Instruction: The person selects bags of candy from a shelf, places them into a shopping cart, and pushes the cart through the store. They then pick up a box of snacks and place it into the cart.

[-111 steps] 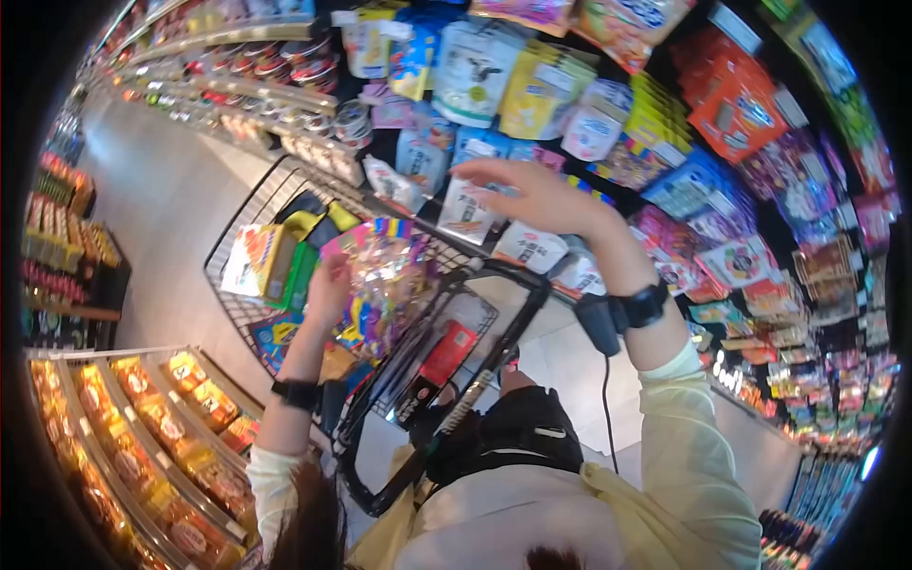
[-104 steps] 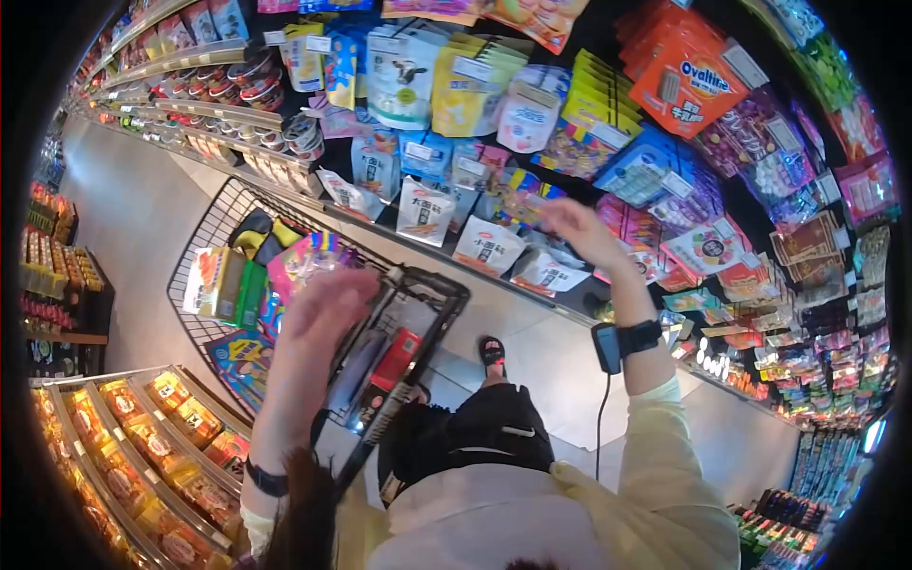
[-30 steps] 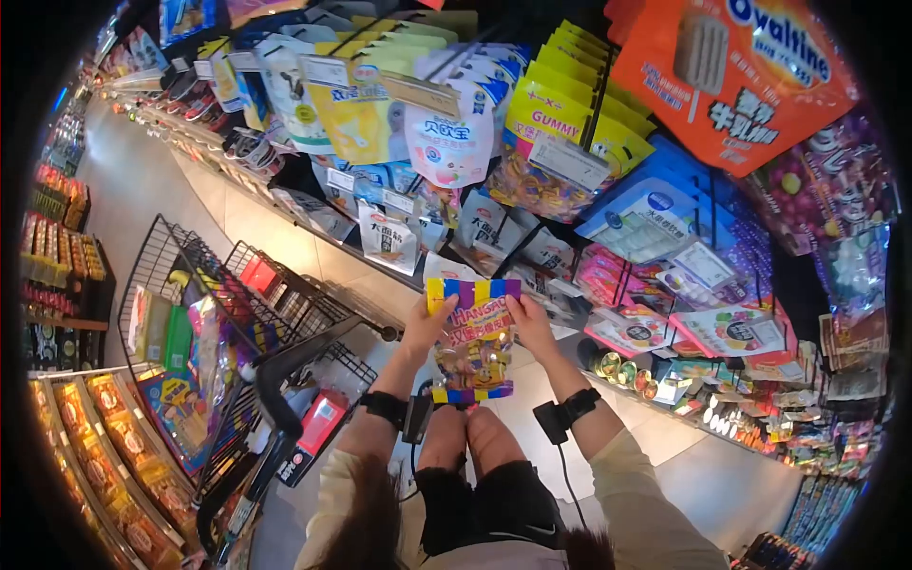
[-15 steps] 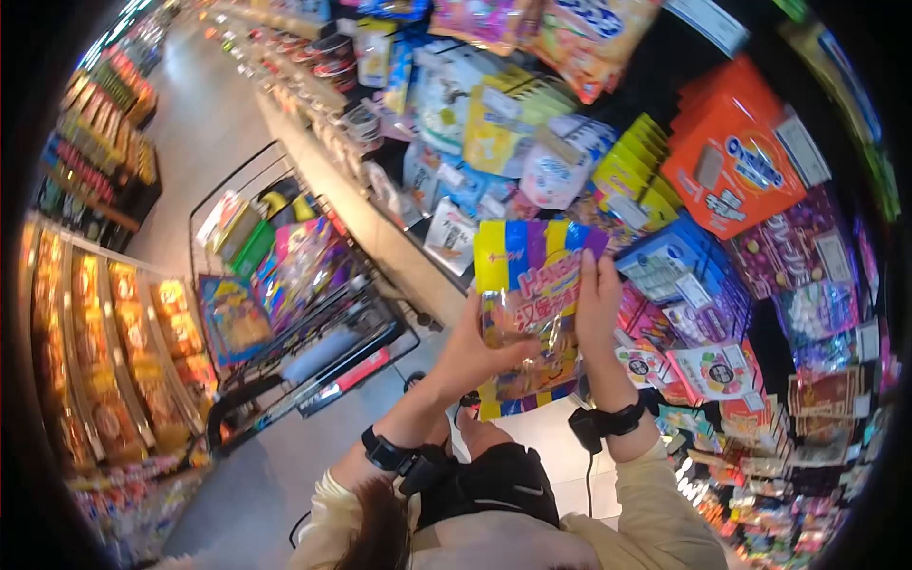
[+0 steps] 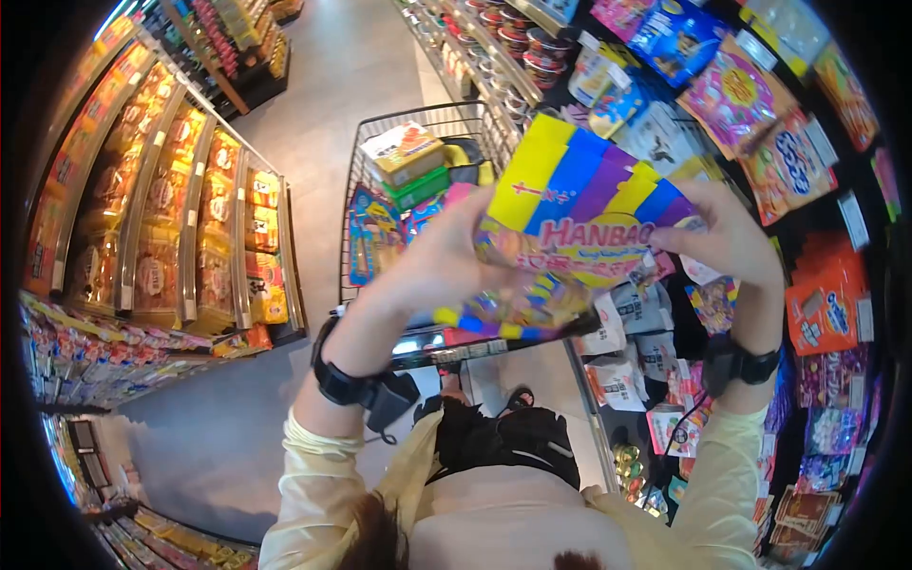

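Note:
Both my hands hold a candy bag (image 5: 579,204) with yellow, blue and purple stripes and the word HANBAO on its front. My left hand (image 5: 451,252) grips the bag's left side, its thumb lying across the front. At the upper right edge, the fingers of my right hand (image 5: 727,233) pinch the bag. It hangs tilted in front of the shopping cart, covering part of it. A clear lower part shows small wrapped pieces inside. Each wrist wears a black strap with a small black device.
The black wire shopping cart (image 5: 353,223) holds a green box (image 5: 418,188), a pale box (image 5: 404,152) and colourful bags. On the right, a snack shelf carries hanging packets, among them an orange packet (image 5: 826,304). Shelves of yellow-lit packages (image 5: 157,271) stand left, beside the aisle floor (image 5: 332,57).
My view has turned toward the cart and aisle. The candy bag has come up closer and tilted, away from the hanging packets and toward the cart, with both hands still on it.

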Demonstrator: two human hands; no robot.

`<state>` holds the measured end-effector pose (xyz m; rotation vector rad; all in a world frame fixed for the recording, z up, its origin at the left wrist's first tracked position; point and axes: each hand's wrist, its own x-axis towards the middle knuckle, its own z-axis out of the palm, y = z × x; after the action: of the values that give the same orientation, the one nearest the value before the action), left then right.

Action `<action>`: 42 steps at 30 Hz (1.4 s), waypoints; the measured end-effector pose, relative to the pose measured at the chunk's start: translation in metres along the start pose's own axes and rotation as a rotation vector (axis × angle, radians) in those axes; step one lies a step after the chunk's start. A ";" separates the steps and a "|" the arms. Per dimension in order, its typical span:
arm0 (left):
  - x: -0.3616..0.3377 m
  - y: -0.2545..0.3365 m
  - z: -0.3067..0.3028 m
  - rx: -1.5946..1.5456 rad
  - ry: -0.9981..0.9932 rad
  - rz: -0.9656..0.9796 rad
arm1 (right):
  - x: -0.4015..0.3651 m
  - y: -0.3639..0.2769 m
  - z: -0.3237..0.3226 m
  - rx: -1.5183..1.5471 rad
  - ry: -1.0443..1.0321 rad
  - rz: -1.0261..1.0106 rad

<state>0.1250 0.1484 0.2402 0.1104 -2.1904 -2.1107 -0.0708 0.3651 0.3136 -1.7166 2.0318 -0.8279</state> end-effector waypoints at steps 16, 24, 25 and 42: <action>-0.020 -0.130 -0.222 -0.068 0.484 -0.523 | 0.243 0.030 0.278 -0.514 0.133 0.146; -0.002 -0.160 -0.219 0.274 0.419 -0.568 | 0.260 0.041 0.355 -0.547 -0.102 0.044; -0.003 -0.156 -0.218 0.218 0.415 -0.429 | 0.268 0.049 0.347 -0.490 -0.085 0.117; 0.009 -0.161 -0.246 0.099 0.560 -0.145 | 0.336 0.090 0.219 -0.418 -0.358 0.048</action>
<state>0.1429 -0.1030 0.0886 0.7844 -1.9791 -1.7426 -0.0741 0.0009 0.1222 -1.8513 2.0760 -0.0616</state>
